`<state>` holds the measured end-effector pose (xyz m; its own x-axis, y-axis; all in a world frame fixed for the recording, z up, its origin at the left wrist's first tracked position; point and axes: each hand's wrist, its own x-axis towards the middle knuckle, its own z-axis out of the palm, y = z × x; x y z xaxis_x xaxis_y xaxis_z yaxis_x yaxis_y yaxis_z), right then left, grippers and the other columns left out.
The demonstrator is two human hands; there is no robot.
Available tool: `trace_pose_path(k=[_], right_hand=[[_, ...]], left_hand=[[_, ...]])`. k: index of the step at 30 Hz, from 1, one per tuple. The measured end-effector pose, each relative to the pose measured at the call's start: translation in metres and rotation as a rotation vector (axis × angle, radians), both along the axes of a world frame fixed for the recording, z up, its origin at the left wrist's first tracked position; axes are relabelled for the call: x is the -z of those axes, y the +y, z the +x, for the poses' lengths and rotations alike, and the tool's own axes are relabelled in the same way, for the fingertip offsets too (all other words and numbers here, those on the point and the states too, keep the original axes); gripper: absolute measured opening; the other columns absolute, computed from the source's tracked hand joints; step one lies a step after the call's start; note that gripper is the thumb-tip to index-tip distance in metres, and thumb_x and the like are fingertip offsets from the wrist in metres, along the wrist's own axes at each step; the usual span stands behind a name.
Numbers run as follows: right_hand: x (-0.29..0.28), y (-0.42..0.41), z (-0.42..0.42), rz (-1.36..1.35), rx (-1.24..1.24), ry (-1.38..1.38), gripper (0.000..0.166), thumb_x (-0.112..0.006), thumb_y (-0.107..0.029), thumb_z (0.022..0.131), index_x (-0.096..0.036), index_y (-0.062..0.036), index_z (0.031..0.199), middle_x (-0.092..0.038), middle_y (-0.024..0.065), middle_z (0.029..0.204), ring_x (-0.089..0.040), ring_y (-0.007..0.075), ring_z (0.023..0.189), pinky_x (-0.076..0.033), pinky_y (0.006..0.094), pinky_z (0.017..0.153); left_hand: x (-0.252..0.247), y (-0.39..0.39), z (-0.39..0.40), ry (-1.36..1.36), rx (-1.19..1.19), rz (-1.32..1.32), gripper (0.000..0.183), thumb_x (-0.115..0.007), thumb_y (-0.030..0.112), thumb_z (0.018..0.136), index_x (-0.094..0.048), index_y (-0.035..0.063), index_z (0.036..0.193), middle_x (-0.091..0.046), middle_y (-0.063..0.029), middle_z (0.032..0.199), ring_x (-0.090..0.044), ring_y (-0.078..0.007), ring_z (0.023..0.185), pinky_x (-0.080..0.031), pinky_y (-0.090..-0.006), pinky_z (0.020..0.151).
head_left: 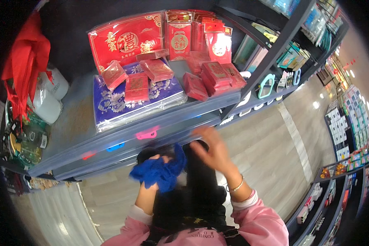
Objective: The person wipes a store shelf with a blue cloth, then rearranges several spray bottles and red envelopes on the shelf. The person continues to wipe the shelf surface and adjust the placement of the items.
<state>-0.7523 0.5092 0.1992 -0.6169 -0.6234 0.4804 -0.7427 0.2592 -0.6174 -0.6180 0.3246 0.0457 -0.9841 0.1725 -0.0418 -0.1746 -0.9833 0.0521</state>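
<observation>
A crumpled blue cloth [160, 172] is held in my left hand [155, 184], low in front of the shelf; it covers most of the fingers. My right hand [213, 150], blurred, is raised with its fingers apart and nothing in them. It is nearest to the front edge of the grey shelf [77, 113]. On that shelf lies a stack of plastic-wrapped purple books [110, 107] with small red wrapped packets [137, 87] on top. More red packets [215, 75] are piled to their right.
Behind stand a large red book [104, 46] and hanging red envelope packs [178, 40]. Red fabric [27, 61] hangs at the left above white jugs [46, 106]. A dark shelf post [273, 52] rises at the right. Stocked shelves [323, 212] stand across the aisle floor [264, 147].
</observation>
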Motion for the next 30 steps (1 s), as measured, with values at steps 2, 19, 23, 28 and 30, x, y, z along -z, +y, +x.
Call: trace_pose_path(k=[2,19,23,28,30], right_hand=[[-0.007,-0.008,-0.042,-0.011,0.181,0.29,0.041,-0.071,-0.009,0.079,-0.058,-0.0025,0.117,-0.058,0.0187,0.119,-0.056,0.0378,0.108,-0.047,0.0418,0.091],[-0.078,-0.144,-0.081,-0.158,-0.01,0.599,0.043,-0.068,-0.008,0.08,-0.063,-0.0068,0.123,-0.064,0.0127,0.123,-0.059,0.0307,0.115,-0.047,0.0407,0.098],[-0.052,-0.173,-0.096,-0.002,-0.15,0.477,0.043,-0.069,-0.021,0.081,-0.062,-0.0067,0.121,-0.061,0.0152,0.125,-0.056,0.0316,0.118,-0.041,0.0434,0.102],[-0.063,-0.095,-0.149,-0.134,0.087,0.379,0.044,-0.069,-0.024,0.082,-0.059,-0.0005,0.119,-0.058,0.0221,0.122,-0.055,0.0388,0.113,-0.043,0.0468,0.098],[-0.061,-0.04,-0.192,-0.044,0.35,0.421,0.045,-0.067,-0.023,0.085,-0.055,0.0027,0.12,-0.057,0.0265,0.121,-0.054,0.0412,0.113,-0.044,0.0482,0.095]], left_hand=[[0.008,0.007,-0.019,0.139,-0.04,-0.432,0.035,-0.046,0.034,0.089,-0.059,0.0038,0.099,-0.061,-0.022,0.101,-0.059,-0.0429,0.077,-0.049,-0.0528,0.061],[-0.151,-0.02,-0.066,0.211,0.03,-0.859,0.035,-0.065,0.029,0.074,-0.063,-0.0043,0.086,-0.059,-0.019,0.103,-0.056,-0.0308,0.1,-0.044,-0.0385,0.092],[-0.131,-0.027,-0.074,0.151,0.107,-0.794,0.036,-0.064,0.027,0.075,-0.061,-0.0037,0.095,-0.06,-0.0177,0.107,-0.058,-0.0295,0.101,-0.045,-0.0377,0.092],[-0.159,-0.003,-0.103,0.119,0.016,-0.666,0.049,-0.06,0.018,0.083,-0.047,-0.0011,0.127,-0.058,-0.0145,0.113,-0.056,-0.0251,0.108,-0.043,-0.0362,0.099],[-0.159,0.012,-0.142,0.181,-0.042,-0.822,0.052,-0.06,0.016,0.086,-0.044,0.0024,0.134,-0.055,-0.0147,0.118,-0.053,-0.0246,0.114,-0.04,-0.0363,0.102]])
